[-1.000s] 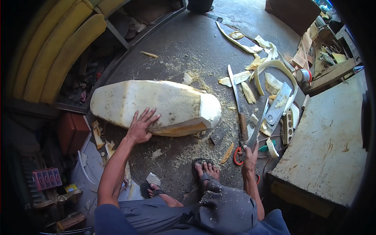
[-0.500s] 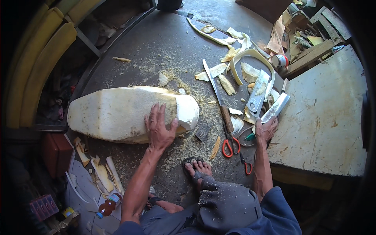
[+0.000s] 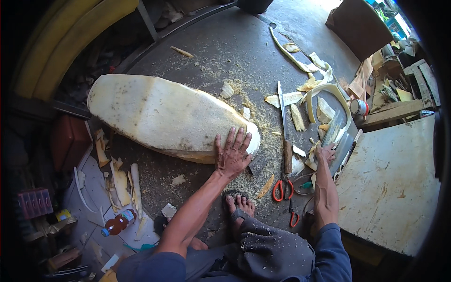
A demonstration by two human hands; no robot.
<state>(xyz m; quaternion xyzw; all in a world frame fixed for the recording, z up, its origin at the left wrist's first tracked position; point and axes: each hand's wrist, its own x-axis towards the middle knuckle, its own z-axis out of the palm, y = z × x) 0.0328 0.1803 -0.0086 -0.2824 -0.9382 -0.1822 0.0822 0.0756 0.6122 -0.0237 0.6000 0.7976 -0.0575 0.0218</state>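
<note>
A long cream foam block (image 3: 159, 113), shaped like a motorcycle seat, lies on the floor at a slant, with a white piece (image 3: 254, 138) at its right end. My left hand (image 3: 231, 157) rests flat on the foam beside that piece, fingers spread. At the right, my right hand (image 3: 325, 154) is closed at the near end of a long grey metal plate (image 3: 334, 129), which is blurred by motion. A second grey metal piece (image 3: 344, 148) lies alongside, also smeared. Between the hands lie a long knife (image 3: 284, 122) with a wooden handle and red-handled scissors (image 3: 283, 190).
Foam strips (image 3: 297, 117) and crumbs litter the floor. A worn pale board (image 3: 390, 183) stands at the right, with a can (image 3: 359, 107) beyond it. At left are a brown box (image 3: 70, 141), foam offcuts (image 3: 120, 183) and a bottle (image 3: 118, 223).
The view has turned, and the foam now lies at a slant. My left hand sits nearer the foam's white end. The metal pieces by my right hand have shifted.
</note>
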